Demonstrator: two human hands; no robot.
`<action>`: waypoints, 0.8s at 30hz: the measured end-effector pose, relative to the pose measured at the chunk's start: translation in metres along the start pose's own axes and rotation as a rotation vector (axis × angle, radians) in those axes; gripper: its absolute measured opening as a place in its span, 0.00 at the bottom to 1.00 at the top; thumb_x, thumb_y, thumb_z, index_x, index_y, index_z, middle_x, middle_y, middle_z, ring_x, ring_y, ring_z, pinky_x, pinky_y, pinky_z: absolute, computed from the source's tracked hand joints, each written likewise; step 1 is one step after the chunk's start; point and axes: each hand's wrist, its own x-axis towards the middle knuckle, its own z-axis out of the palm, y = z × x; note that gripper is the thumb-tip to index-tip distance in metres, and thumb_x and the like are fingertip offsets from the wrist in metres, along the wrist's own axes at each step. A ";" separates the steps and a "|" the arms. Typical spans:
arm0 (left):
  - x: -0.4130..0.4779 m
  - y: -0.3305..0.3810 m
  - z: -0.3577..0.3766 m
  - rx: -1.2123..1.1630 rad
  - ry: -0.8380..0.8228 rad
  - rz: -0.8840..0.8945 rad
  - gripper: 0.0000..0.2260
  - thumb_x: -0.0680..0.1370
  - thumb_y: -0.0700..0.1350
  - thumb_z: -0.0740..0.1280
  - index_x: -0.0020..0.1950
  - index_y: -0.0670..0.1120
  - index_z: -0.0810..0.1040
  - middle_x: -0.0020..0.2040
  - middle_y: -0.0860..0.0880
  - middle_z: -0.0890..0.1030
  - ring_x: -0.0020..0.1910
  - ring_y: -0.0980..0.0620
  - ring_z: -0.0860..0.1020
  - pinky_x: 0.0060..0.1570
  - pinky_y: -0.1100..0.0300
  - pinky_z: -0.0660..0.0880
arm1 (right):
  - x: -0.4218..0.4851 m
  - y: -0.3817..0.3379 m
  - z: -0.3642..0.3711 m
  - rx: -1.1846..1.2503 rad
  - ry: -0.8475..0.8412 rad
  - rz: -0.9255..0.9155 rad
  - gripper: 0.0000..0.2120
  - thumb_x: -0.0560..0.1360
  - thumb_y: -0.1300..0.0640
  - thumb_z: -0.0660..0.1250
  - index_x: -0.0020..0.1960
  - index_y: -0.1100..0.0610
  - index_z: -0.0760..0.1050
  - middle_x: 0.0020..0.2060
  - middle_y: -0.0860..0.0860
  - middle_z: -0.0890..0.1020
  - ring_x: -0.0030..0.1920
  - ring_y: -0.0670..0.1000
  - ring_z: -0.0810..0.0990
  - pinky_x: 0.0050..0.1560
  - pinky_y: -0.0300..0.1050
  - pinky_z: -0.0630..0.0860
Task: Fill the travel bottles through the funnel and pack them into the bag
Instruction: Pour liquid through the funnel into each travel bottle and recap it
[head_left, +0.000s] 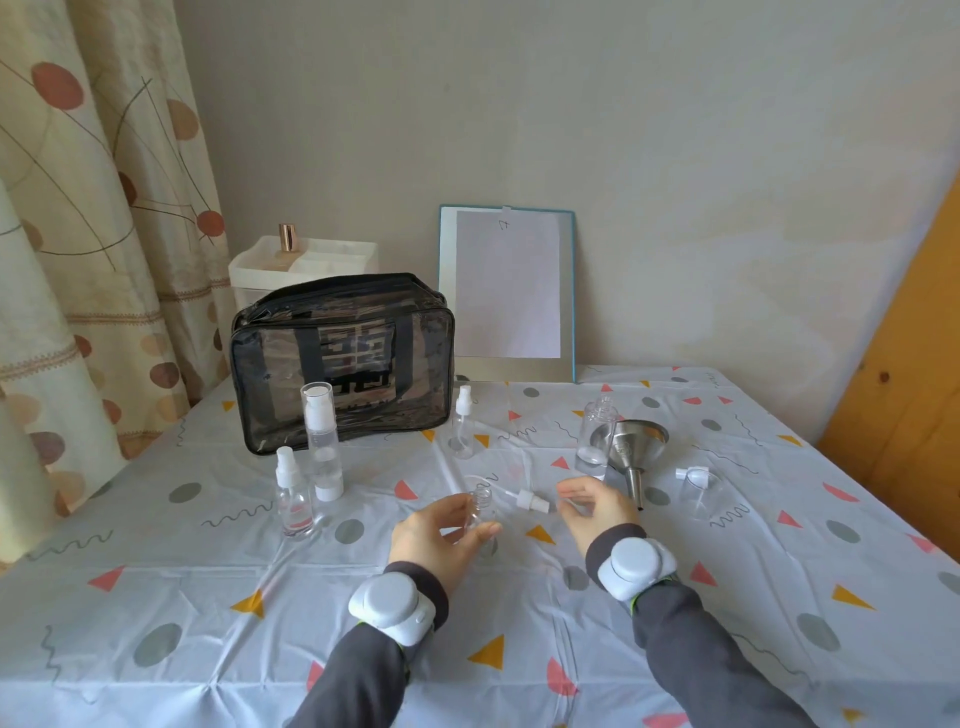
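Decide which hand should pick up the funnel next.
Right. The right hand looks free and lies just beside the funnel, while the left hand grips the uncapped bottle, farther from it.

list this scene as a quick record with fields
left hand: holds uncapped small bottle
right hand: fingers curled beside loose spray head, grip unclear
funnel: on its side, right of hands
second open bottle: upright beside funnel
bag: upright, back left
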 end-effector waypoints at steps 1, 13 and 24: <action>0.000 0.001 0.000 0.002 -0.005 -0.006 0.17 0.68 0.50 0.75 0.55 0.50 0.79 0.46 0.54 0.80 0.45 0.60 0.78 0.42 0.76 0.70 | 0.000 0.003 -0.004 0.023 0.011 0.013 0.06 0.73 0.65 0.66 0.48 0.59 0.79 0.44 0.52 0.82 0.49 0.51 0.80 0.51 0.36 0.70; -0.010 0.017 0.027 0.033 -0.035 0.028 0.09 0.66 0.52 0.76 0.43 0.55 0.79 0.38 0.61 0.75 0.37 0.70 0.73 0.41 0.79 0.67 | -0.015 -0.001 -0.019 0.117 -0.054 -0.030 0.09 0.70 0.65 0.69 0.42 0.51 0.78 0.38 0.44 0.81 0.44 0.45 0.79 0.51 0.35 0.72; -0.010 0.025 0.047 0.060 -0.044 0.051 0.16 0.69 0.52 0.74 0.54 0.50 0.78 0.43 0.57 0.78 0.48 0.58 0.78 0.43 0.77 0.68 | -0.034 -0.019 -0.011 0.126 -0.280 -0.081 0.20 0.67 0.64 0.71 0.56 0.50 0.74 0.48 0.46 0.78 0.44 0.40 0.76 0.43 0.25 0.72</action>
